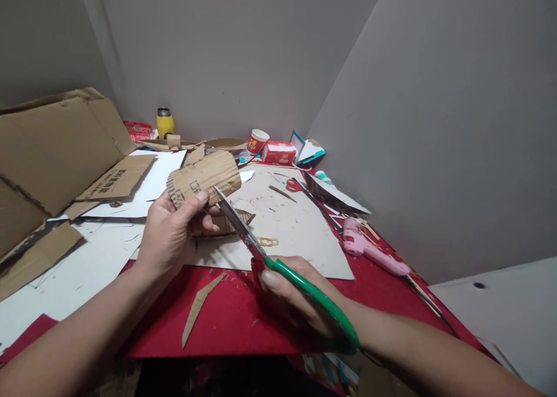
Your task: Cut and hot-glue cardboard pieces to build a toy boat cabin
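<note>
— How is the cardboard piece (206, 173) gripped?

— It is pinched at its near left part by the left hand (172, 231), the thumb pressed on the printed face and the fingers tucked below. It is held raised over the white board (313, 240).

— And the scissors (249, 239)?

— Their green and red handles are grasped by the right hand (296, 299), with the fingers wrapped round. A blade tip is seen over the near part of the cardboard piece; whether a second blade is passed beneath it cannot be told.

— How is such a cut best made?

— A trim seems to be in hand. Corrugated board is likely to be crushed if nipped by the tips, so it is better fed deeper towards the pivot and sheared in long strokes. For a curve, the board should be turned into the blades rather than the wrist twisted.

— Is anything to be watched?

— The left thumb is placed just beside the tip, so it is best set farther back. Another scrap of cardboard (221, 226) is seen behind the blades, and it should not be caught. A thin offcut (200, 310) is left on the red cloth (248, 327), well apart from the blades.
</note>
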Available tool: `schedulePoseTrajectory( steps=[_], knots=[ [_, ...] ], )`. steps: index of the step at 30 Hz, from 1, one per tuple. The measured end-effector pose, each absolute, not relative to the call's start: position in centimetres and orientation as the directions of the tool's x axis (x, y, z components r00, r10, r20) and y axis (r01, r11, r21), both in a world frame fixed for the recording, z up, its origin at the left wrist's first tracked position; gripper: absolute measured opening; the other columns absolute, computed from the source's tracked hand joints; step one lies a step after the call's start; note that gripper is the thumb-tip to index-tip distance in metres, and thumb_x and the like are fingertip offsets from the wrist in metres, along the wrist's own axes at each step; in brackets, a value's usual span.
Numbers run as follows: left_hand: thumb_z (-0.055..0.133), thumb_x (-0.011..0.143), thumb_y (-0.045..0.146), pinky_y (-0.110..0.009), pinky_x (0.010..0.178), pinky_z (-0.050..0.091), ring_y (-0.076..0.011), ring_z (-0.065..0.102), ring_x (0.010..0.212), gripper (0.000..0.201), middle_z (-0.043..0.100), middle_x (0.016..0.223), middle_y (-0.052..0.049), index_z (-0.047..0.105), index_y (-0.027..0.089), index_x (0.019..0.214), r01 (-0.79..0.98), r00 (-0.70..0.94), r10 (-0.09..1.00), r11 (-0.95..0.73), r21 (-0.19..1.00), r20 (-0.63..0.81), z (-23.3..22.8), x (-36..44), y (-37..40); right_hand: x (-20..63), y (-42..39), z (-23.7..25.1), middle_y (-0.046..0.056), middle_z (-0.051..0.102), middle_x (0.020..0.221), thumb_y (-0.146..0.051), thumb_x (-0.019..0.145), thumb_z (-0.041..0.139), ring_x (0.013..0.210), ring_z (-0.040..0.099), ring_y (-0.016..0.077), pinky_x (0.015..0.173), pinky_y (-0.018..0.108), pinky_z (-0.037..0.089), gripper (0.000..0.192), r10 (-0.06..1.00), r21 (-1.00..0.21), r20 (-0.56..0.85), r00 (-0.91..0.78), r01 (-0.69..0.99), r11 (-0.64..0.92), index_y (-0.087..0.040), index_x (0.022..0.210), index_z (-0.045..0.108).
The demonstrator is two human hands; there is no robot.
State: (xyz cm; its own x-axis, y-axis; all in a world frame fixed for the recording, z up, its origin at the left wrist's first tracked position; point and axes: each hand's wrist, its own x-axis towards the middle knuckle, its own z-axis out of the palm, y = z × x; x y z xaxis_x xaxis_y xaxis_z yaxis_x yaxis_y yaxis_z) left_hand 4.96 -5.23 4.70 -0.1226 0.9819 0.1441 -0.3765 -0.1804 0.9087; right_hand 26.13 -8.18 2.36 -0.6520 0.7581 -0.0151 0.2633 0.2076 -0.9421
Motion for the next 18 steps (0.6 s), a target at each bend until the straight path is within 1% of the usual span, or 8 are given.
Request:
schedulePoseTrajectory(
  steps=[4,7,10,12,15,18],
  knots=[
    [0.071,0.077,0.022,-0.025,0.052,0.053,-0.0105,0.055,0.047,0.012,0.066,0.066,-0.001,0.062,0.014,0.08,-0.356,-0.107,0.981,-0.189,0.915,0.161,4.7,4.7,-5.3,26.0,-8.1,2.3,-0.005,0.028,0.061,-0.061,0.093,0.041,0.056,0.027,0.0099,0.048,0.024,0.026,0.047,0.75,-0.946,-0.003,-0.662,0.245,0.213,-0.021,0.068,0.034],
    [0.069,0.08,0.022,-0.025,0.055,0.053,-0.0121,0.057,0.052,0.01,0.063,0.06,0.0,0.062,0.015,0.078,-0.328,-0.058,0.979,-0.201,0.923,0.193,4.8,4.1,-5.2,25.9,-8.0,2.3,-0.006,0.027,0.059,-0.062,0.091,0.043,0.053,0.025,0.0093,0.046,0.023,0.023,0.048,0.759,-0.952,-0.011,-0.651,0.239,0.191,-0.022,0.067,0.033],
    [0.068,0.081,0.023,-0.026,0.058,0.053,-0.0124,0.057,0.055,0.01,0.064,0.062,0.0,0.063,0.015,0.078,-0.285,-0.042,0.975,-0.223,0.932,0.22,4.8,3.6,-5.1,25.8,-7.9,2.5,-0.006,0.028,0.06,-0.063,0.091,0.043,0.054,0.026,0.0092,0.046,0.023,0.023,0.048,0.749,-0.953,-0.015,-0.663,0.237,0.191,-0.021,0.068,0.034],
    [0.07,0.08,0.023,-0.025,0.056,0.052,-0.0115,0.056,0.053,0.01,0.064,0.062,0.0,0.063,0.015,0.079,-0.254,-0.064,0.97,-0.245,0.936,0.236,4.8,3.3,-5.1,25.8,-7.6,2.6,-0.005,0.031,0.062,-0.063,0.093,0.039,0.056,0.028,0.0097,0.049,0.023,0.027,0.049,0.734,-0.94,0.008,-0.679,0.246,0.238,-0.021,0.07,0.036],
    [0.072,0.078,0.026,-0.023,0.052,0.05,-0.0119,0.055,0.048,0.015,0.061,0.055,0.002,0.063,0.016,0.079,-0.202,-0.123,0.959,-0.274,0.94,0.254,4.9,3.0,-5.1,25.8,-7.2,2.7,-0.002,0.039,0.065,-0.064,0.094,0.033,0.06,0.032,0.0112,0.054,0.024,0.034,0.051,0.703,-0.904,0.064,-0.709,0.257,0.341,-0.019,0.072,0.04],
    [0.075,0.075,0.029,-0.024,0.054,0.05,-0.0118,0.057,0.048,0.019,0.063,0.059,0.003,0.062,0.016,0.082,-0.204,-0.198,0.94,-0.318,0.926,0.279,5.1,2.6,-5.0,25.9,-6.9,2.4,-0.001,0.043,0.065,-0.064,0.096,0.029,0.059,0.035,0.012,0.053,0.024,0.036,0.052,0.664,-0.904,0.075,-0.744,0.23,0.36,-0.018,0.075,0.044]
  ],
)
